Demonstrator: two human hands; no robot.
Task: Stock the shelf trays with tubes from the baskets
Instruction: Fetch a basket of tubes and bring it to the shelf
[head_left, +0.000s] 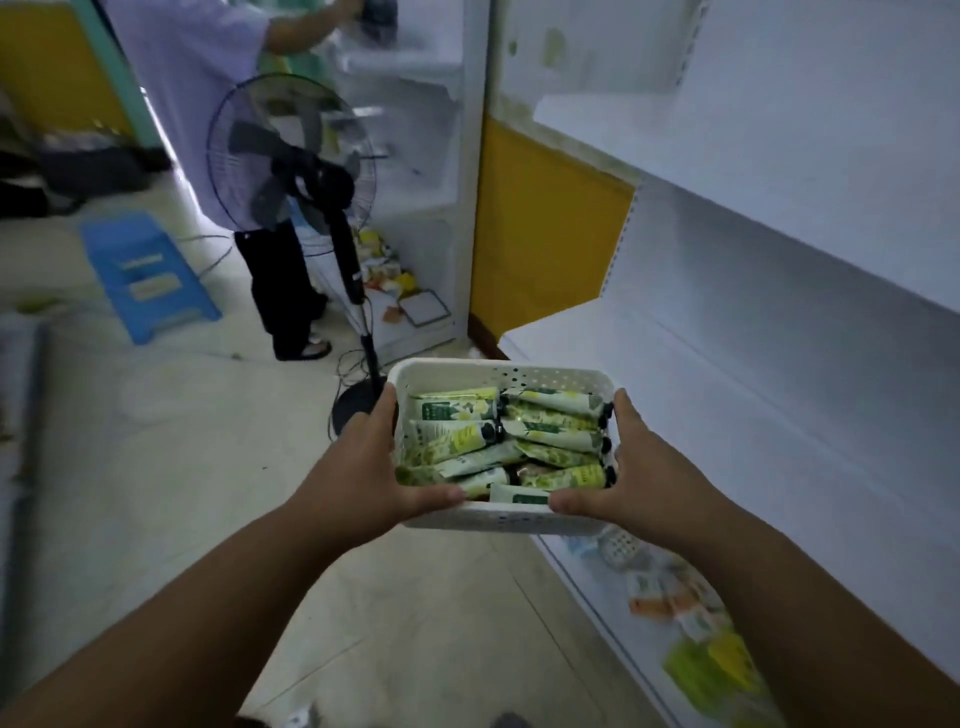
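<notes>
While held in mid-air over the floor just beside the white shelving, the basket is a white plastic rectangle with perforated walls, filled with tubes. Tubes: white and green printed bodies, dark caps, roughly a dozen showing; the exact count cannot be told, since lower ones are buried under the top layer. Print on the tubes is too small to read. Most tubes lie flat with long axes running left to right across the basket, the right group's caps pointing right toward the shelving. The left hand grips the basket's left end, thumb over the near rim; the right hand grips the right end likewise. The lower shelf holds blurred packets and a second perforated basket, partly hidden by the right forearm. Beyond: a standing fan, a blue stool, another person at an open cabinet.
</notes>
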